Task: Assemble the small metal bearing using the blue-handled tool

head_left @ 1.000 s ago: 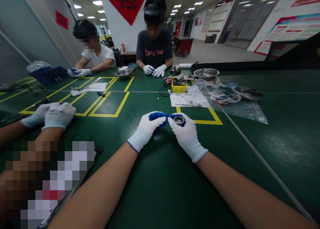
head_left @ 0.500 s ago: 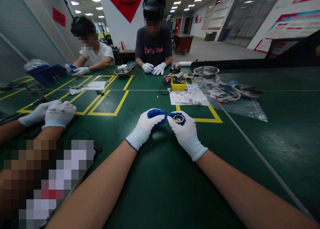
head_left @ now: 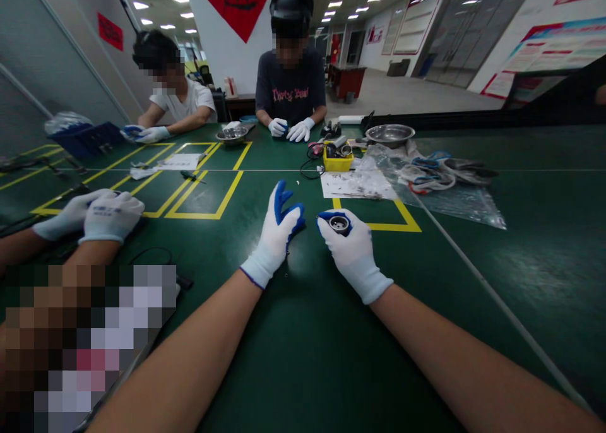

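In the head view my right hand (head_left: 353,250), in a white glove with blue palm, is closed round a small round black part with a silver rim (head_left: 339,224). Its open end faces up and shows small holes or pins inside. Something tiny and dark sits at the tip of my right thumb and finger; I cannot make out what. To the left, my left hand (head_left: 277,231) is raised over the green table (head_left: 303,351), fingers apart, holding nothing visible. Tiny dark bits lie on the table just below it.
Ahead stands a yellow bin (head_left: 338,163) of parts, beside a white paper (head_left: 355,185) and a plastic bag (head_left: 468,202). Metal bowls (head_left: 391,134) sit farther back. A screwdriver (head_left: 192,177) lies left. A co-worker's gloved hands (head_left: 111,215) rest at left; two people sit opposite.
My left hand has come away from the right hand's fingertips, moving left, and its fingers have spread. My right hand still holds the round part in about the same place.
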A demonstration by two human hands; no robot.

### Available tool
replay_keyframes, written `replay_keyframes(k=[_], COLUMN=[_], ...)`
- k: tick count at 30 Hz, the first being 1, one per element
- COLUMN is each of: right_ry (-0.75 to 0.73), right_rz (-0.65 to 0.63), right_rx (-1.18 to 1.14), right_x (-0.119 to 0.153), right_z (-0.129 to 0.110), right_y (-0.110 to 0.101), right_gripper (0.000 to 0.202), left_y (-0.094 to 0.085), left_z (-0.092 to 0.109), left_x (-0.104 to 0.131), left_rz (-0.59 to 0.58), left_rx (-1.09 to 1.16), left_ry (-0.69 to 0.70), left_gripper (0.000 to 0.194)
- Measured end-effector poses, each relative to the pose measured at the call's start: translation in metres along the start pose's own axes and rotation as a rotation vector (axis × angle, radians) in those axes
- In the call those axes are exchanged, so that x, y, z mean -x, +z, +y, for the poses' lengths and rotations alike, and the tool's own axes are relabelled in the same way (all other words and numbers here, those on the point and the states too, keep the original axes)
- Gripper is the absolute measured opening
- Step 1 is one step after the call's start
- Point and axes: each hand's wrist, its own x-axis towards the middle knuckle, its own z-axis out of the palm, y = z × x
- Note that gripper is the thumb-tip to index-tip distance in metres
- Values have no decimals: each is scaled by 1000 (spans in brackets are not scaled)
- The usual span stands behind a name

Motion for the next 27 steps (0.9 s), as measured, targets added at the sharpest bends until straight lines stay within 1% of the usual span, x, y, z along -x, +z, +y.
replay_keyframes(k=[2, 4, 6, 8, 12, 16, 27], right_ry=[-10, -17, -17, -12, 7, 20, 35], right_rz=[0, -7, -10, -12, -33, -61, -90], right_rx=[0, 8, 11, -1, -29, -8, -27], right_x=[0, 0, -1, -1, -1, -1, -3], right_z=[0, -1, 0, 0, 1, 2, 0], right_y=[0, 0, -1, -1, -1, -2, -5], right_gripper=[26, 25, 24, 23, 24, 22, 19], left_y=[1, 3, 5, 6, 5, 3, 0], left_z=[0, 1, 2, 3, 5, 5, 4], left_x=[0, 0, 1, 2, 2, 0, -3], left_rz=[1, -5, -25, -42, -54, -54, -75], left_rx=[-106, -210, -290, -328, -313, -293, -312], left_ry=[77, 116, 106, 83, 56, 42, 1], left_gripper=[72, 54, 40, 33, 29, 25, 25])
